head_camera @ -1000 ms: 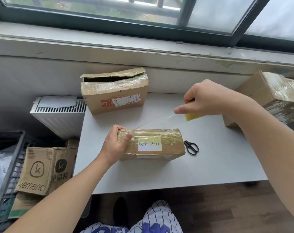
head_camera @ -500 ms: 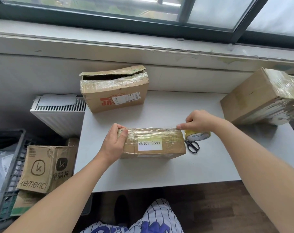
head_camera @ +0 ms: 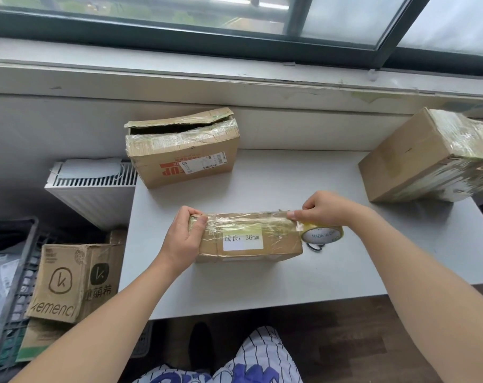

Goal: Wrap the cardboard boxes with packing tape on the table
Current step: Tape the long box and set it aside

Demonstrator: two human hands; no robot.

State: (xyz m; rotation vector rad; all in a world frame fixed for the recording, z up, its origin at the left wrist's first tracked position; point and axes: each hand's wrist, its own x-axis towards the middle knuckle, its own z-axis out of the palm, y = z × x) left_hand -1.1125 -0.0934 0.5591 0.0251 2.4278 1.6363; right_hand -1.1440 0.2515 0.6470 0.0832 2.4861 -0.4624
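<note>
A person's left hand [head_camera: 183, 239] gripped the left end of a small labelled cardboard box [head_camera: 248, 240] at the middle of the grey table [head_camera: 262, 288], thumb pinning the packing tape on top. The right hand [head_camera: 326, 208] curled around the yellow tape roll [head_camera: 322, 234] at the box's right end. Whether the strip already lay flat along the top could not be told.

The step called for keeping the strip taut, carrying the roll down over the right edge, and holding the box still with the left hand.

A second earlier the roll was held high above the table with tape stretched from the box. It had since dropped beside the box, hiding most of the scissors [head_camera: 315, 247].
</note>
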